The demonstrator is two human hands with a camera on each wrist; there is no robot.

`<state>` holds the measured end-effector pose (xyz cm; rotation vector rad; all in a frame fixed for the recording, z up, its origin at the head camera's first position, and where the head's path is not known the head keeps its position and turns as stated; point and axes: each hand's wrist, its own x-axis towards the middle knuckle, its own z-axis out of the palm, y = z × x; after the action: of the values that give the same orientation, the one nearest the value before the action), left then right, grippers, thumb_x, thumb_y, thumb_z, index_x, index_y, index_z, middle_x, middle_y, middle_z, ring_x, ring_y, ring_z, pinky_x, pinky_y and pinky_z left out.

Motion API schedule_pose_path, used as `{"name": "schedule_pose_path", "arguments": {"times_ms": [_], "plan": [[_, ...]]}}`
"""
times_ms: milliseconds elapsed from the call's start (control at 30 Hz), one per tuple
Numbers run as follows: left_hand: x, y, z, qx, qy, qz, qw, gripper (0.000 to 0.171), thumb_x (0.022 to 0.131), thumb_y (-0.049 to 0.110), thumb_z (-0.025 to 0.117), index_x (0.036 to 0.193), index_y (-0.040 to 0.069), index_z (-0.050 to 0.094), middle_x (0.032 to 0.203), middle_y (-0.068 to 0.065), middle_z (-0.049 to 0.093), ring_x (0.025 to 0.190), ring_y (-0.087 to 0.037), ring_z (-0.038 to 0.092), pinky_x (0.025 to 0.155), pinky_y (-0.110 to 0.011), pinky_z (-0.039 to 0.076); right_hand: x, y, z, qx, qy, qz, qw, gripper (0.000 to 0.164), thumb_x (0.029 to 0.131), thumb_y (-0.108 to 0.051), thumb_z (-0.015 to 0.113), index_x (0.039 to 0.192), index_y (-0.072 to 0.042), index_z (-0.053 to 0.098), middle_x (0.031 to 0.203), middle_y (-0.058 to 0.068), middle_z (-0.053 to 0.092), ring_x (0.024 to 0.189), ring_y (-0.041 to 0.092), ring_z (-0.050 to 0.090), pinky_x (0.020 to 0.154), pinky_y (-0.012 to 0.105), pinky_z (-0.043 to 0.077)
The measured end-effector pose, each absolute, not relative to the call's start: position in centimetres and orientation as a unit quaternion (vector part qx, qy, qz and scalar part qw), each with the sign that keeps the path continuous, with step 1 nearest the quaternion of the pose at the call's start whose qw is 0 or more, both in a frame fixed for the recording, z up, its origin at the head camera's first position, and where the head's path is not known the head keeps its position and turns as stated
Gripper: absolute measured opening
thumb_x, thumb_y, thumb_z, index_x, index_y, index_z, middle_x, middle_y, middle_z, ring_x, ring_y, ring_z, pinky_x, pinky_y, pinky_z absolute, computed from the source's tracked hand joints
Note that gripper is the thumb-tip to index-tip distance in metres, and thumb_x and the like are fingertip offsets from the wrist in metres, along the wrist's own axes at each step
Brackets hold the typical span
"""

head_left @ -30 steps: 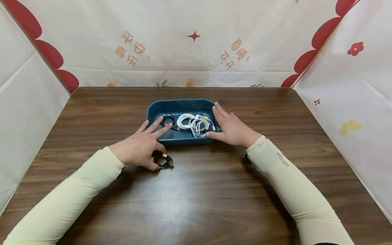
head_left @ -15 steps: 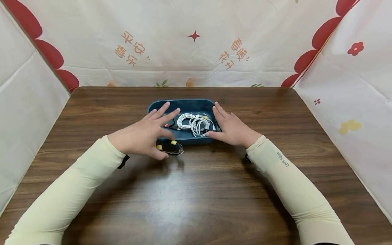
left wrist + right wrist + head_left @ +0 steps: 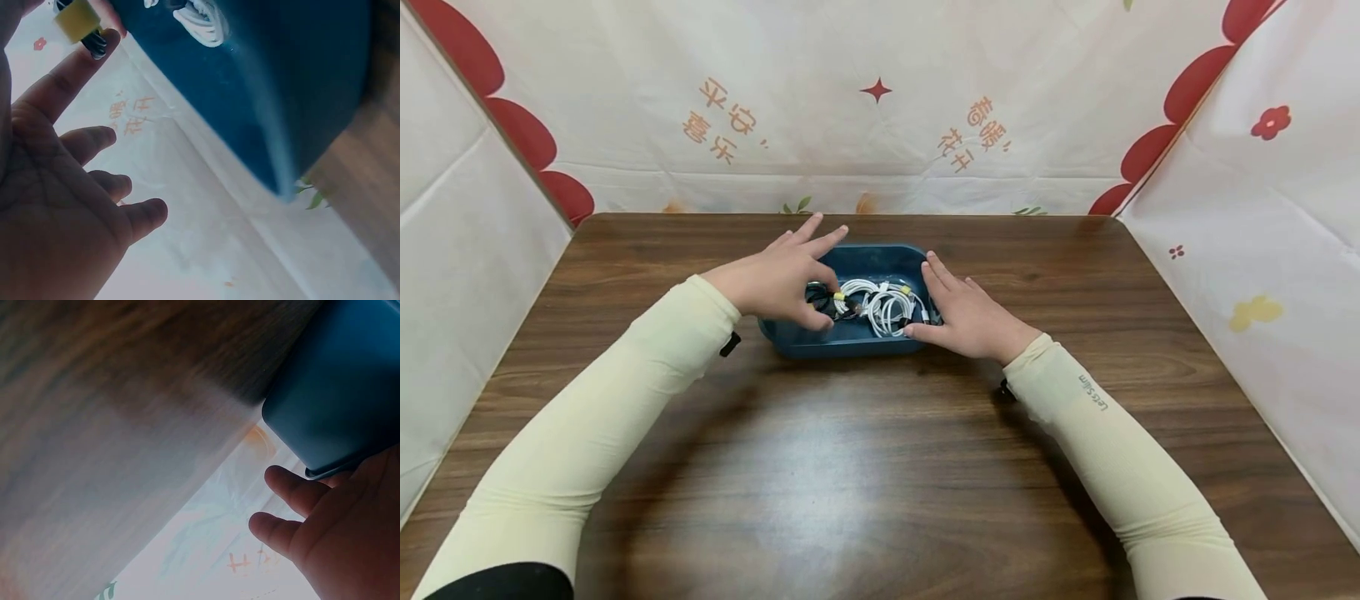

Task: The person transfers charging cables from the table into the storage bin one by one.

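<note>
My left hand [image 3: 786, 279] is over the left end of a blue plastic bin [image 3: 850, 347]. Its thumb and index finger pinch a coiled black cable [image 3: 95, 45] bound with a yellow tie [image 3: 78, 20]; the other fingers are spread out. White coiled cables [image 3: 880, 290] lie in the middle and right of the bin. Much of the bin's left end is hidden behind my left hand. At the right end, my right hand [image 3: 972, 321] rests against the rim, fingers extended along the side and thumb over the near corner.
The bin stands toward the far side of a brown wood-grain table [image 3: 880, 467]. Behind the table hangs a white printed cloth [image 3: 820, 50], with more white cloth at both sides.
My left hand has lifted the black cable from the table in front of the bin and carried it forward over the bin's left part. The right hand has stayed put.
</note>
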<state>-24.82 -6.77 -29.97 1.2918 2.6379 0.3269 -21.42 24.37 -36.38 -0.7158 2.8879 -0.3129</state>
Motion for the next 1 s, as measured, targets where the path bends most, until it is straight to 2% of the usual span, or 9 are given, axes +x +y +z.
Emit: {"name": "schedule_pose_path", "arguments": {"times_ms": [233, 433, 633, 1000], "plan": [[-26.3, -3.7, -28.3, 0.433, 0.891, 0.067, 0.118, 0.043, 0.083, 0.047, 0.075, 0.117, 0.020, 0.074, 0.166, -0.007, 0.005, 0.149, -0.034, -0.017, 0.115, -0.063, 0.006, -21.6, 24.6, -36.3, -0.236, 0.963, -0.103, 0.077, 0.108, 0.090, -0.077, 0.041, 0.158, -0.002, 0.006, 0.166, 0.011, -0.006, 0.149, 0.034, 0.017, 0.114, 0.063, 0.016], [-27.2, -1.6, -28.5, 0.428, 0.892, 0.047, 0.135, 0.041, 0.084, 0.047, 0.074, 0.116, 0.021, 0.074, 0.166, -0.005, 0.006, 0.148, -0.032, -0.020, 0.116, -0.061, 0.005, -21.6, 24.6, -36.1, -0.232, 0.964, -0.107, 0.076, 0.108, 0.090, -0.077, 0.041, 0.159, -0.002, 0.007, 0.166, 0.008, -0.007, 0.149, 0.033, 0.018, 0.114, 0.062, 0.016], [-27.5, -1.4, -29.4, 0.406, 0.898, 0.025, 0.167, 0.040, 0.084, 0.047, 0.073, 0.115, 0.021, 0.074, 0.166, -0.006, 0.009, 0.148, -0.034, -0.018, 0.116, -0.061, 0.005, -21.5, 24.3, -36.3, -0.234, 0.964, -0.106, 0.075, 0.108, 0.089, -0.079, 0.039, 0.159, -0.003, 0.007, 0.166, 0.008, -0.007, 0.149, 0.032, 0.018, 0.115, 0.061, 0.016], [-27.2, -1.5, -30.7, 0.376, 0.900, 0.005, 0.220, 0.026, 0.082, 0.039, 0.076, 0.102, 0.022, 0.076, 0.163, -0.012, 0.019, 0.149, -0.041, -0.010, 0.115, -0.064, 0.006, -21.5, 24.3, -36.5, -0.233, 0.964, -0.105, 0.074, 0.108, 0.089, -0.079, 0.038, 0.159, -0.004, 0.006, 0.166, 0.009, -0.006, 0.149, 0.030, 0.018, 0.116, 0.059, 0.015]]}}
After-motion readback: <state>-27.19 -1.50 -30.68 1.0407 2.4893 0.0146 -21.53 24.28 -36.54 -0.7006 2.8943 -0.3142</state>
